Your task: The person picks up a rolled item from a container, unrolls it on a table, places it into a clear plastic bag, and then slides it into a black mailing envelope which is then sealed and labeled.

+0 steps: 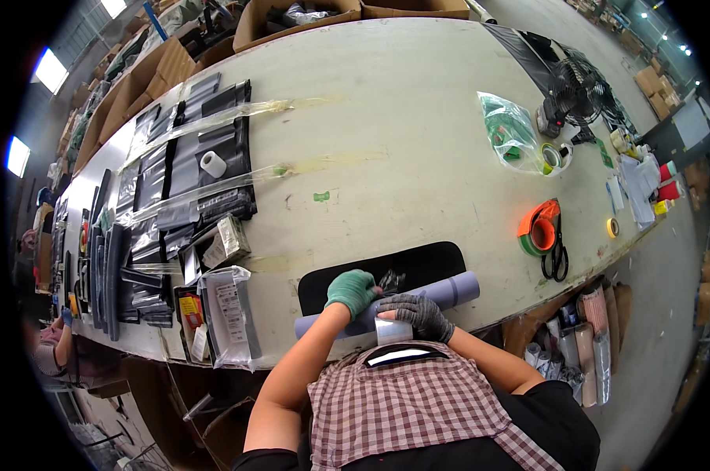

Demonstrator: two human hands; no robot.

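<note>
Head view: green-gloved left hand [352, 291] and grey-gloved right hand [415, 314], fingers clasping, steady a rolled lavender plastic tube [449, 292] against the pale surface [402, 149] at six o'clock.

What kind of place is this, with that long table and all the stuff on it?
Probably a packing area in a warehouse or workshop. Cardboard boxes line the long table, a tape dispenser and scissors lie ready, and rows of dark plastic bags are laid out.

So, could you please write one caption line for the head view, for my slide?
Two gloved hands, left hand and right hand, hold a grey-blue rolled tube over a black mat at a long packing table.
</note>
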